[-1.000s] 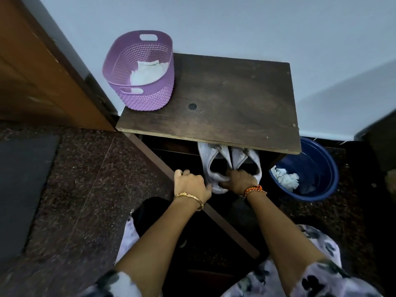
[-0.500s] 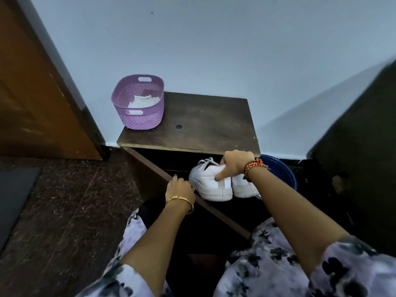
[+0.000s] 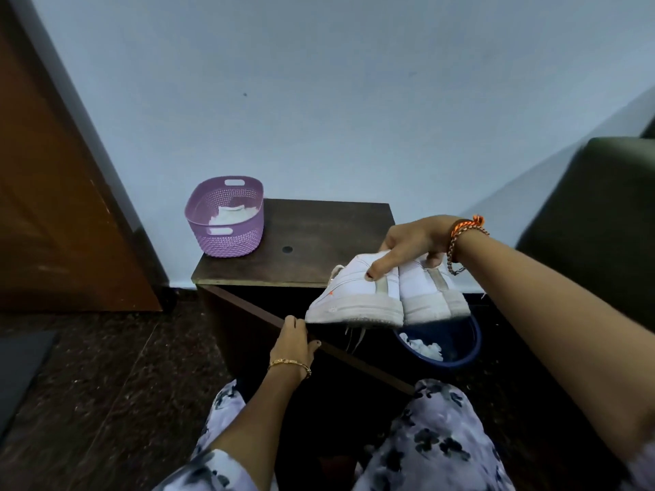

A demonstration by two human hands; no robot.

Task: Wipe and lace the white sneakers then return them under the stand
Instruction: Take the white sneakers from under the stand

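Above the front edge of the dark wooden stand [image 3: 312, 239], the right hand [image 3: 414, 242] holds the two white sneakers [image 3: 386, 295] together in the air, fingers and thumb curled round their collars, heels toward the camera and soles level. A loose lace [image 3: 356, 340] dangles beneath the pair. The left hand [image 3: 294, 340] rests on the slanted edge of the open door panel [image 3: 354, 359] below, fingers curled over it.

Judging from this, the step in hand is fetching the shoes out; wiping and lacing are not yet begun. The next move likely calls for setting the pair down on a bare surface, perhaps the top of the stand, and freeing a hand to take a cloth. Gripping both shoes in one hand looks a little precarious, and the hanging lace could catch on the panel.

By count: two sneakers, one stand, one purple basket [image 3: 227, 216] on the stand's left rear corner holding white cloth, and one blue bucket [image 3: 457, 349] on the floor to the right of the stand with a white crumpled wad inside.
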